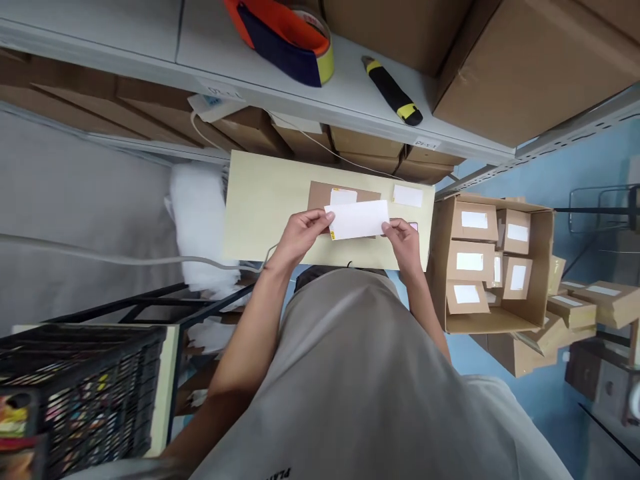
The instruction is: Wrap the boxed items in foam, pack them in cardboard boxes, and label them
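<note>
A white paper label [359, 220] with a small yellow mark at its lower left corner is stretched between my two hands. My left hand [303, 233] pinches its left end between thumb and fingers. At the right end, my right hand [403, 241] pinches the lower corner. Beneath the label lies a flat brown cardboard piece [319, 193], partly covered, with another white label [343, 196] on it. Both rest on a pale yellow table [270, 207]. Near the table's right end is a further white label [407, 196], and a small dark-edged item [413, 227] shows beside my right hand.
Above the table, a shelf [345, 87] holds a tape dispenser [295, 50], a yellow-black cutter [393, 90] and cardboard boxes. A large open carton [537, 267] with several labelled boxes stands at the right. At lower left is a black crate [100, 400].
</note>
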`<state>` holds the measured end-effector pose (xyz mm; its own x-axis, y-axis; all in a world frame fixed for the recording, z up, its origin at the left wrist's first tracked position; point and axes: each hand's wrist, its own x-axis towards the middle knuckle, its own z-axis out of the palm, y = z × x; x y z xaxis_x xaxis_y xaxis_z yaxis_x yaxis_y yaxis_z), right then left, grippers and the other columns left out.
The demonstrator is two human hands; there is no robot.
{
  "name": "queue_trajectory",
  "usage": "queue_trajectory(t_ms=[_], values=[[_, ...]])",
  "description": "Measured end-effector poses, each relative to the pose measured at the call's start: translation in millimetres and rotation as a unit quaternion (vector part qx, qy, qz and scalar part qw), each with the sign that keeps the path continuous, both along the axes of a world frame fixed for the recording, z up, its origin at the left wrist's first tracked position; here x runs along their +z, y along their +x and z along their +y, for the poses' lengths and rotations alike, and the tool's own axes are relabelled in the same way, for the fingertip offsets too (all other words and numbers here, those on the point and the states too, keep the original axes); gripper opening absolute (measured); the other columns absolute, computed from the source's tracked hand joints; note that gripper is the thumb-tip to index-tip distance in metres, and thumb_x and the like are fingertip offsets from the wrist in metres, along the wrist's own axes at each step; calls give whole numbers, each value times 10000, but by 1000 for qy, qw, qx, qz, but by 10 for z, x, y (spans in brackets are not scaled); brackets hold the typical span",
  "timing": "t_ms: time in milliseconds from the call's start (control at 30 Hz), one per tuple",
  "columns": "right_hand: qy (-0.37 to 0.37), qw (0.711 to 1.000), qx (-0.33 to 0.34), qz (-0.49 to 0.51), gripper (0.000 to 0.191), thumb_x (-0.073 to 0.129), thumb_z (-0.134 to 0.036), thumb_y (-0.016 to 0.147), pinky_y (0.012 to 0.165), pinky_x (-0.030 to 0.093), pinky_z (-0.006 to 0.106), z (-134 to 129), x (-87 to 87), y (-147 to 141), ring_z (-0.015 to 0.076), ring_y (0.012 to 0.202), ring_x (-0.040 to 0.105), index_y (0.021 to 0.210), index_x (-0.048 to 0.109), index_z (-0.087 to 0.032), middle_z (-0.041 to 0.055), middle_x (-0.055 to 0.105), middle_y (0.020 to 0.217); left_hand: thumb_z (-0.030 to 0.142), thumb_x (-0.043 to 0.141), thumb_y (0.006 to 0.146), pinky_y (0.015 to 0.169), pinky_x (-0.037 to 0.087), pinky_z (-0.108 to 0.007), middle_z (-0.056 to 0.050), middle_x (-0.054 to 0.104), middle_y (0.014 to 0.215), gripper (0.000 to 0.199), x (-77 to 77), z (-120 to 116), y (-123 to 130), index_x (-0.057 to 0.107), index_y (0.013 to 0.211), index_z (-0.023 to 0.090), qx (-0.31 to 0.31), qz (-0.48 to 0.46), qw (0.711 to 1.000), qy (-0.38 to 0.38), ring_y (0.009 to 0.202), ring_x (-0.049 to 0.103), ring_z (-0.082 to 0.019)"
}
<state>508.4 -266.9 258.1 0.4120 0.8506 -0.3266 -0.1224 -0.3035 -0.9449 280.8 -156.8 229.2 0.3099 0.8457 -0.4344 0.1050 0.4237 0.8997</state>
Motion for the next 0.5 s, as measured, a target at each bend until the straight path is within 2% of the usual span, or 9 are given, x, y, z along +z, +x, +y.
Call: queue_trajectory(t_ms=[67,167,200,267,333,367,500], values=[[-2,1000,-14,-2,436,888,-682,837,903,667,392,-12,33,-95,206,894,737,849,753,-268,5,795,938,831,884,751,969,685,-474,-109,816,990,659,-21,-11,-8,782,921,203,17,30,999,36,999,793,-306],[-13,999,-42,-3,515,917,-747,775,907,709,427,4,48,-302,225,927,779,831,755,-260,38,841,1068,676,856,872,1105,647,-487,-146,799,1291,547,43,-126,23,794,1168,220,62,97,978,173,1260,757,-326],[-13,999,-51,-3,543,922,-770,756,913,719,440,17,44,-386,233,938,790,824,754,-258,51,850,1115,623,829,921,1139,633,-485,-146,779,1368,500,89,-186,34,791,1232,233,52,102,969,219,1325,734,-320],[-5,998,-59,0,584,930,-803,726,929,733,460,50,25,-568,243,949,804,816,753,-254,73,857,1184,558,747,1015,1151,634,-471,-134,770,1414,406,190,-307,41,796,1278,253,-8,74,960,271,1352,729,-296],[2,998,-56,11,606,928,-822,720,949,741,474,83,3,-752,251,970,815,834,758,-252,85,856,1229,552,672,1076,1127,654,-449,-122,790,1381,374,267,-393,15,810,1264,260,-59,37,959,276,1312,754,-275],[3,998,-52,18,614,923,-830,723,960,743,478,96,-5,-838,255,990,820,856,764,-252,87,853,1248,569,651,1090,1123,660,-443,-121,793,1377,389,287,-415,-13,813,1261,259,-65,27,960,269,1306,759,-272],[-4,999,-24,30,645,880,-860,763,1005,742,474,111,14,-1090,253,1050,823,983,802,-259,85,842,1320,681,648,1069,1135,666,-448,-131,783,1399,510,274,-395,-197,814,1280,247,-48,20,971,232,1314,759,-281]])
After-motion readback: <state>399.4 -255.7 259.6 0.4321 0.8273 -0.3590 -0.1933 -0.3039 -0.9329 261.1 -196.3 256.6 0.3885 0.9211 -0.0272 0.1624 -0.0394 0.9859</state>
